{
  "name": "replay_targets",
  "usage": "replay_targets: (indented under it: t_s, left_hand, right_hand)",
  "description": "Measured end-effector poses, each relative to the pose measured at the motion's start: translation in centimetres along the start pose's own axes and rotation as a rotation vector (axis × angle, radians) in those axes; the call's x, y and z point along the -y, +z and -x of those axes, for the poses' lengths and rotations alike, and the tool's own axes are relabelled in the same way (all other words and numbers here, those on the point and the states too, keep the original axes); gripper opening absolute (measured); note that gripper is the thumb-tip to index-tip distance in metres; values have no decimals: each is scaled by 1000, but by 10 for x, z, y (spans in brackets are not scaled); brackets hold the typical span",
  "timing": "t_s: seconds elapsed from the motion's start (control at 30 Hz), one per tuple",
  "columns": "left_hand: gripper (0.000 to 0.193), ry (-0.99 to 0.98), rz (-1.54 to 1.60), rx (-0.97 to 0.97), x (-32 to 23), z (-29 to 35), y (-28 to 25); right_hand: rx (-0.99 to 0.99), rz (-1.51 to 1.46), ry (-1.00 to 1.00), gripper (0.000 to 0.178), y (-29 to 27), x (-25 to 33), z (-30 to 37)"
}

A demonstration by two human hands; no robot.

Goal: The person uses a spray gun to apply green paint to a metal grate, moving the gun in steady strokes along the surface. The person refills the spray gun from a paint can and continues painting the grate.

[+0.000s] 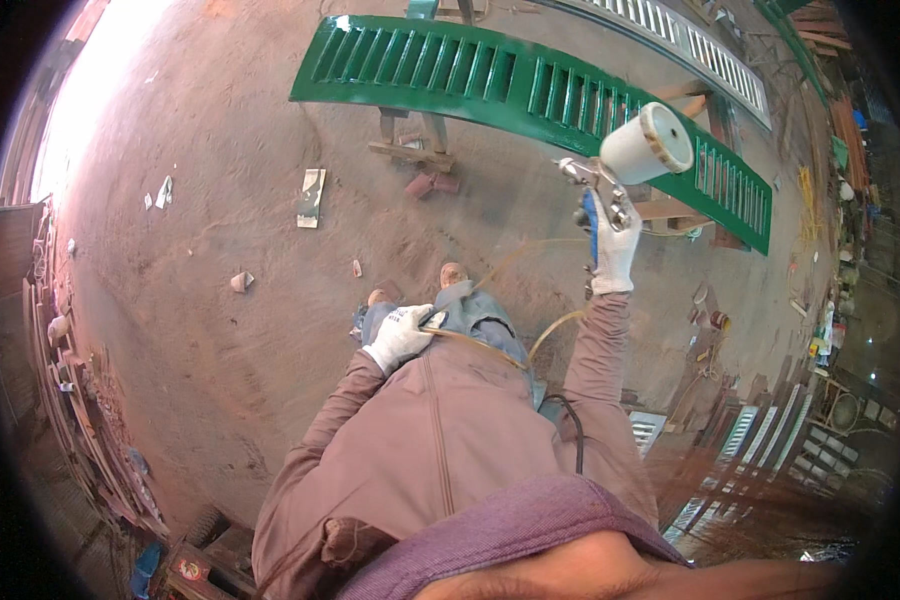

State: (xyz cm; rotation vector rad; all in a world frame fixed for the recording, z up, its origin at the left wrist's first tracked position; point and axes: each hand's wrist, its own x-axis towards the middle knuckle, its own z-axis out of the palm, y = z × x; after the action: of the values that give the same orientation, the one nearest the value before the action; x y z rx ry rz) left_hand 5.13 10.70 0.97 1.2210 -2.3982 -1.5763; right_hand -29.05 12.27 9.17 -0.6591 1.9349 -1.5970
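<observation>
Dusty flr (205, 340), scrap wood (82, 425) alongside, R hand (617, 248) w/ spray gun (638, 148), L hand (400, 337) w/ hose (550, 328)

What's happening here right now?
The gloved right hand holds up a spray gun topped with a white cup. The gloved left hand has a yellowish hose at the front of the body. Ahead, a glossy green slatted panel rests on wooden supports. Whether any spray is coming out can't be made out.

Hose (551, 328) partly hid. bhd R sleeve (598, 345).
</observation>
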Motion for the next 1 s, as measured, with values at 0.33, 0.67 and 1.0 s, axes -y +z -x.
replay_targets:
  t_s: [0.33,0.67,1.0]
  left_hand:
    - [33,-57,-146,121,-2,-9,-22]
    - [30,9,-153,118,-10,-27,-7]
    - [34,9,-119,20,12,-14,-32]
  right_hand:
    - [-273,54,-35,25,-37,-23,2]
    - [-736,562,-235,34,-164,-31,2]
    - [-507,544,-211,31,-98,-11,20]
